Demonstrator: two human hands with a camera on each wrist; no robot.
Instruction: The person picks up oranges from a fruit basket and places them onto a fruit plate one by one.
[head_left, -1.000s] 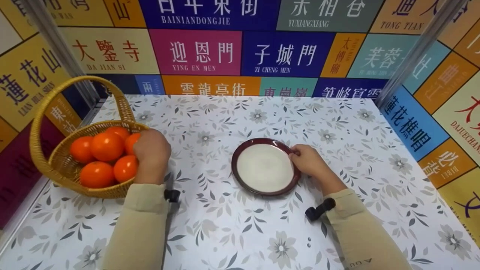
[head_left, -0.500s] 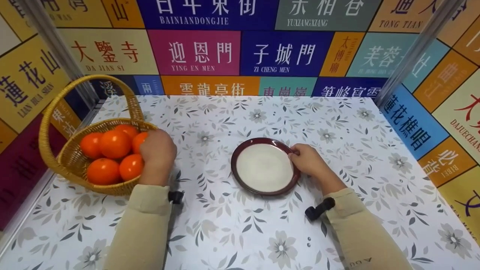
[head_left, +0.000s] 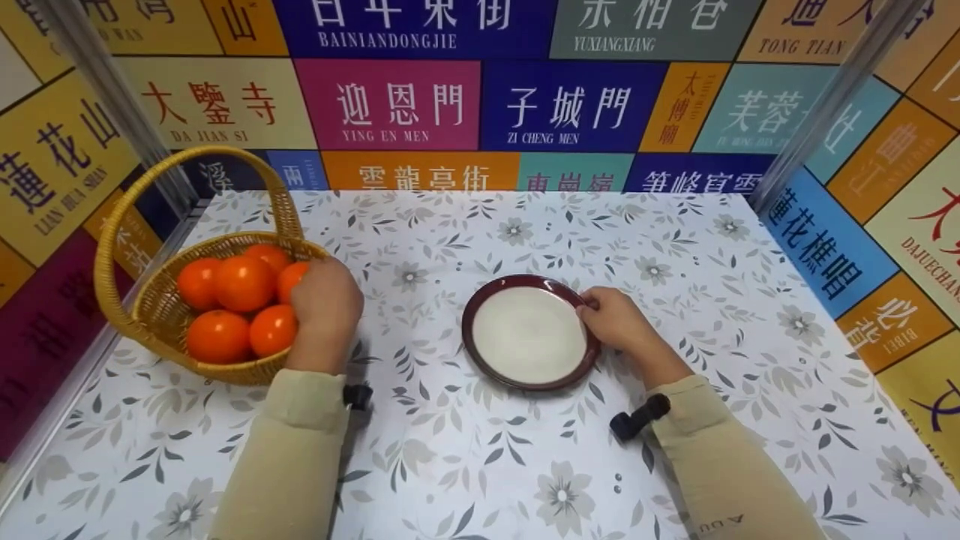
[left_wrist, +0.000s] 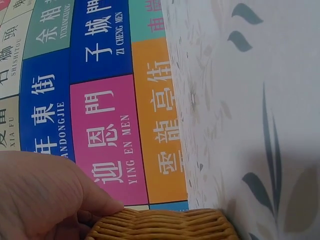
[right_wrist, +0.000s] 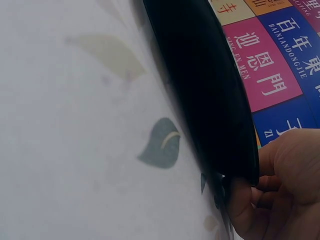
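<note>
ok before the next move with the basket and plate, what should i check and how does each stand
1. Left grip holding the basket: ok, at its rim.
2. Right grip holding the plate: ok, pinching its right edge.
3. Orange fruit contained: ok, all that shows lies inside the basket.
4. Basket clear of the plate: ok, tablecloth shows between them.
5. Basket's base flat on the tablecloth: cannot tell, underside hidden.

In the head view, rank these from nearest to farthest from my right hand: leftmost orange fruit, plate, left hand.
1. Plate: nearest, its right rim pinched by the right hand.
2. Left hand: across the table to the left, gripping the basket's right rim.
3. Leftmost orange fruit: farthest, inside the basket, left of the left hand.
</note>
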